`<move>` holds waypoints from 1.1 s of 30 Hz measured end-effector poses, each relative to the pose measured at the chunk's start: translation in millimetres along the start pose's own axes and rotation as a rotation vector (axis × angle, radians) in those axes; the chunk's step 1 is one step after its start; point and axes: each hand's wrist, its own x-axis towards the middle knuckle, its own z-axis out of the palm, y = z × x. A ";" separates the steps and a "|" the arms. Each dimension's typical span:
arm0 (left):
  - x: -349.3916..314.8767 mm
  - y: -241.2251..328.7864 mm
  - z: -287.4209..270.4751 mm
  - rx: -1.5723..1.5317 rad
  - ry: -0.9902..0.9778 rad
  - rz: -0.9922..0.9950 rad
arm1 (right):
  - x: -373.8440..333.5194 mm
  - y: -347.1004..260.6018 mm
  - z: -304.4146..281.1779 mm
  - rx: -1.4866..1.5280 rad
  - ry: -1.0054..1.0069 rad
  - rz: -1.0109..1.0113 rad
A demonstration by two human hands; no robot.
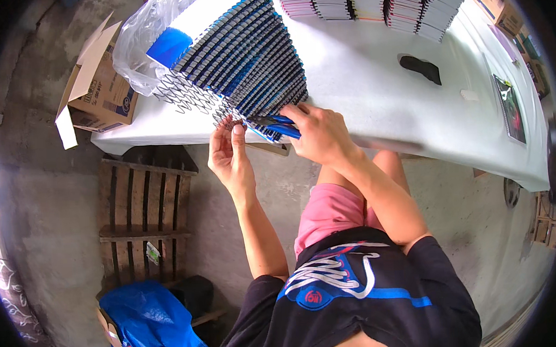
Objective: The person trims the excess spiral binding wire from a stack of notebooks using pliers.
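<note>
A stack of spiral-bound notebooks (240, 56) with blue covers lies at the table's near edge, coils facing me. Long dark binding coils (189, 96) stick out from its left side. My right hand (323, 133) is closed around blue-handled pliers (283, 129), whose jaws point left at the lower corner of the stack. Just left of the jaws, my left hand (232, 157) has thumb and fingers pinched at the end of a binding coil. The exact spot between its fingertips is too small to make out.
A white-covered table (360, 68) carries more bound notebooks (376, 5) at the back, a black cloth-like piece (420, 68) and a dark notebook (508, 108) at right. Clear plastic (134, 49) and an open cardboard box (101, 95) are left. Below stand a wooden pallet (146, 234) and blue sheeting (148, 318).
</note>
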 end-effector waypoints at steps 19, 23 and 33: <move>-2.8 -5.4 2.9 -0.067 0.015 -0.029 | 8.3 0.5 9.4 -0.062 0.119 -0.064; -2.5 -7.7 -4.3 -0.336 -0.005 -0.103 | 5.2 -5.7 1.3 -0.002 0.122 -0.045; 2.0 12.8 -4.2 -0.962 -0.089 -0.491 | 7.0 -13.0 -9.7 -0.103 0.234 -0.077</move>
